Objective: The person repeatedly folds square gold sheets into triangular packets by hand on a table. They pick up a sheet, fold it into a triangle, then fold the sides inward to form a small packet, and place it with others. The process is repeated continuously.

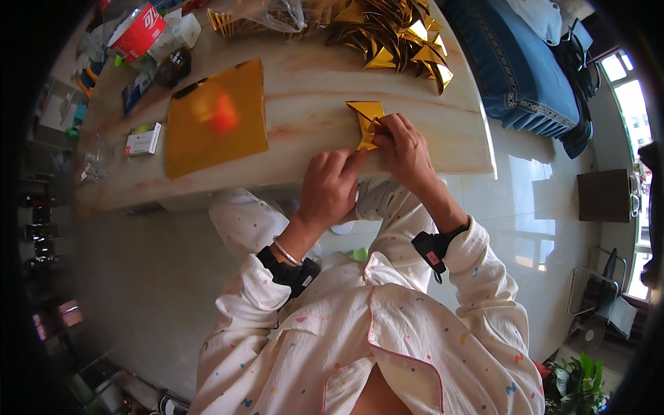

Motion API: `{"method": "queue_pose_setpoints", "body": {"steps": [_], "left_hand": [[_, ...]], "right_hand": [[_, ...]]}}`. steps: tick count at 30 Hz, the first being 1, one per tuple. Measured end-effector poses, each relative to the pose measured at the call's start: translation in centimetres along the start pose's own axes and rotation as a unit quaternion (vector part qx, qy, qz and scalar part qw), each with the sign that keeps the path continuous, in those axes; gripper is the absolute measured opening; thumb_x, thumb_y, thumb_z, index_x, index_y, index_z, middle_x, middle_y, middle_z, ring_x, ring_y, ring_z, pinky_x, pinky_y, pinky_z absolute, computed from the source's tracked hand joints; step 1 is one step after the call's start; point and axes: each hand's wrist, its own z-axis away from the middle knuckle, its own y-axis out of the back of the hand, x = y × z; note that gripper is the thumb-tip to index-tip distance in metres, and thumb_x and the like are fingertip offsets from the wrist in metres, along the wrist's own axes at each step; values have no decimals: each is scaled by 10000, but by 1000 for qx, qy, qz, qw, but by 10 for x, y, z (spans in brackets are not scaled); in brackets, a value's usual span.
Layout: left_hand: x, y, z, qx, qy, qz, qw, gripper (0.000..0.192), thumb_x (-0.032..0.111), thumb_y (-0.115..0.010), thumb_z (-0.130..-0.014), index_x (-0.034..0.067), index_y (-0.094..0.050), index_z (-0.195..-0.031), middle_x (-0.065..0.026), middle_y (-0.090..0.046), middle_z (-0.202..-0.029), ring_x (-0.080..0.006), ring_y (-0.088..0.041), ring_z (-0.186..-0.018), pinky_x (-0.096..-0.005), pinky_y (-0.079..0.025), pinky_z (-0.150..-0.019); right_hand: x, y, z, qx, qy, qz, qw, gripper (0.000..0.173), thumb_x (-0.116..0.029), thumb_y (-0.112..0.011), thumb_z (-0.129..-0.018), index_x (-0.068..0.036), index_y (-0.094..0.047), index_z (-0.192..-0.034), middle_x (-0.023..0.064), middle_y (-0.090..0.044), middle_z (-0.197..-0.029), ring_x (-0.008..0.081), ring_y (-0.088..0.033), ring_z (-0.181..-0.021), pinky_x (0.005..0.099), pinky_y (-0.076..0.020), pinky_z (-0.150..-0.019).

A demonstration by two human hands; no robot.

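A small folded piece of gold foil paper [367, 111] is between my hands at the table's near edge. My right hand [404, 148] pinches its right side between thumb and fingers. At the lower end of the piece, the fingertips of my left hand [332, 181] press on or hold the gold paper; the exact grip is partly hidden. To the left lies a flat stack or sheet of gold foil paper [218, 124] with a reddish reflection on it. Beyond my right hand, a heap of folded gold foil pieces [397, 39] rests on the table.
The marble-patterned table [306, 109] has its near edge over my knees. On its left are a small white box [143, 140], a clear jar with a red label [137, 33] and a dark object [174, 67]. A clear plastic bag [277, 15] lies at the back. A blue-covered seat [524, 72] stands right.
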Motion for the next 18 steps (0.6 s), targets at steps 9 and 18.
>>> {"method": "queue_pose_setpoints", "body": {"steps": [9,18], "left_hand": [[7,7,-11,-50,36,-1,998,411,24,-597,-789,23,-669,-1194,-135,-589,-1121,-332,-569,-973,-446,-460,-881],[-37,-10,-73,-148,-37,129,980,174,63,-651,-867,36,-636,-1038,-127,-634,-1059,-353,-593,-1026,-436,-460,-942]], "right_hand": [[-8,-2,-1,27,-9,41,999,189,-28,-606,-880,-37,-540,-1058,188,-653,-964,419,-630,-899,476,-501,-734],[-7,-7,0,115,-120,40,985,213,12,-633,-845,-29,-534,-1029,176,-634,-901,365,-646,-823,442,-522,-733]]}}
